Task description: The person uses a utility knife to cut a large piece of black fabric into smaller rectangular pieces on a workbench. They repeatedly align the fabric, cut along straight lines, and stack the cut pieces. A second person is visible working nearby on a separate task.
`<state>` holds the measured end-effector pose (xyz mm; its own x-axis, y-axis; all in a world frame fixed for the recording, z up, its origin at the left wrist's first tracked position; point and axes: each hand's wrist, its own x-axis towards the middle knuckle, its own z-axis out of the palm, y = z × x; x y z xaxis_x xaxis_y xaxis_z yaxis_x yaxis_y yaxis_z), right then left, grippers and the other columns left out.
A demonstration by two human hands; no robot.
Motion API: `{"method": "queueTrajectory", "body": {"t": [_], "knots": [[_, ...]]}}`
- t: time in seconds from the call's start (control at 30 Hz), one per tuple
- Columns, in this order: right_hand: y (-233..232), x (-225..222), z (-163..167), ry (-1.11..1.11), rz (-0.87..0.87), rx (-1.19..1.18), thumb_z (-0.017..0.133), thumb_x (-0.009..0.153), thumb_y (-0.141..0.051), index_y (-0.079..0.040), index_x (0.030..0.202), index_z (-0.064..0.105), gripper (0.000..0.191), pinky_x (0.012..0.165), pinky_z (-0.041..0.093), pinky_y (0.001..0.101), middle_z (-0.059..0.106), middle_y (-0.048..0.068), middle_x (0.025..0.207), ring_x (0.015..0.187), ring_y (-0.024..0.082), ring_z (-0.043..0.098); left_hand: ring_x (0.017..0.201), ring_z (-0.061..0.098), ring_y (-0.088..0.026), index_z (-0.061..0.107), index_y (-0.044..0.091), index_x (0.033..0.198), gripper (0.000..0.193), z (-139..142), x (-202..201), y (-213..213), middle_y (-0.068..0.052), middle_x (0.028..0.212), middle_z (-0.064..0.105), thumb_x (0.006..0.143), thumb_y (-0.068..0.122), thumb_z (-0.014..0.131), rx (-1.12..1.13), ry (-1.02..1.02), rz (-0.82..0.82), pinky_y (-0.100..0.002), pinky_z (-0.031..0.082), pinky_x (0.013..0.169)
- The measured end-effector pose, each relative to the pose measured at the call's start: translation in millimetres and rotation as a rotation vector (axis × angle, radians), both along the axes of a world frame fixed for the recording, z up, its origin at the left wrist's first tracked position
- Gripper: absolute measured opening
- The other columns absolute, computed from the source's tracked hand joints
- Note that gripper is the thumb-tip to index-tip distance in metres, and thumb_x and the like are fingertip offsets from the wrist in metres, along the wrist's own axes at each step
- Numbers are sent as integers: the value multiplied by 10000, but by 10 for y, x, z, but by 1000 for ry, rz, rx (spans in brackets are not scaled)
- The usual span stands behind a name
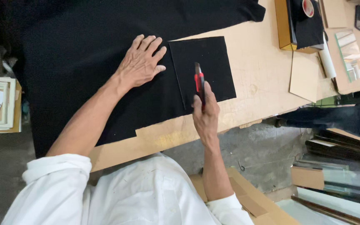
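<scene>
Left hand (pixel 140 62) flat, open on black fabric (pixel 76 58) at 10 o'clock, right hand (pixel 205 112) gripping red utility knife (pixel 199 84) over black square (pixel 203 71); slipping blade could nick nearby fingers.

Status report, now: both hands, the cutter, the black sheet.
Left hand flat on big black sheet. Right hand grips red cutter, blade on cut black square. Nothing in the way.

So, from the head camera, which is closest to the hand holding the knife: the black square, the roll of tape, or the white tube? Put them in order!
From the right hand, which holds the knife:
1. Black square, right under the blade.
2. White tube, off to the right.
3. Tape roll, top right, on the black-wrapped box.
</scene>
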<state>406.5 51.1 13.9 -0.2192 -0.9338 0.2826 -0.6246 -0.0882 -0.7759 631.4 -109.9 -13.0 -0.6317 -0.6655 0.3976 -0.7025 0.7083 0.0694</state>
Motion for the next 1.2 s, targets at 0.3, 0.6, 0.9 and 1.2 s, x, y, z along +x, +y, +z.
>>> {"method": "queueTrajectory", "body": {"t": [0.3, 0.6, 0.9, 1.2], "knots": [[-951, 256, -291, 268, 218, -90, 598, 1011, 20, -46, 1500, 448, 516, 648, 479, 410, 567, 150, 947, 716, 275, 566, 1475, 353, -333, 548, 46, 1497, 690, -229, -12, -232, -189, 1571, 452, 1010, 533, 579, 135, 106, 74, -523, 200, 1233], [-1123, 307, -408, 269, 227, -16, 594, 1004, 8, -19, 1498, 454, 513, 657, 496, 407, 561, 159, 944, 719, 273, 576, 1481, 362, -316, 562, 28, 1479, 727, -274, 5, -278, -176, 1573, 464, 978, 552, 624, 112, 110, 84, -515, 197, 1252], [-1127, 316, -435, 250, 232, -8, 594, 1000, 12, -3, 1504, 448, 524, 656, 492, 408, 553, 163, 937, 718, 274, 570, 1472, 369, -312, 567, 24, 1475, 726, -380, -2, -302, -175, 1565, 470, 973, 545, 635, 107, 97, 87, -512, 198, 1248], [-1160, 339, -458, 298, 220, -10, 585, 985, 25, 16, 1487, 450, 520, 665, 500, 413, 562, 172, 952, 738, 289, 577, 1454, 382, -325, 578, 15, 1451, 717, -317, -12, -303, -188, 1541, 481, 944, 514, 664, 119, 94, 99, -525, 204, 1235]]}}
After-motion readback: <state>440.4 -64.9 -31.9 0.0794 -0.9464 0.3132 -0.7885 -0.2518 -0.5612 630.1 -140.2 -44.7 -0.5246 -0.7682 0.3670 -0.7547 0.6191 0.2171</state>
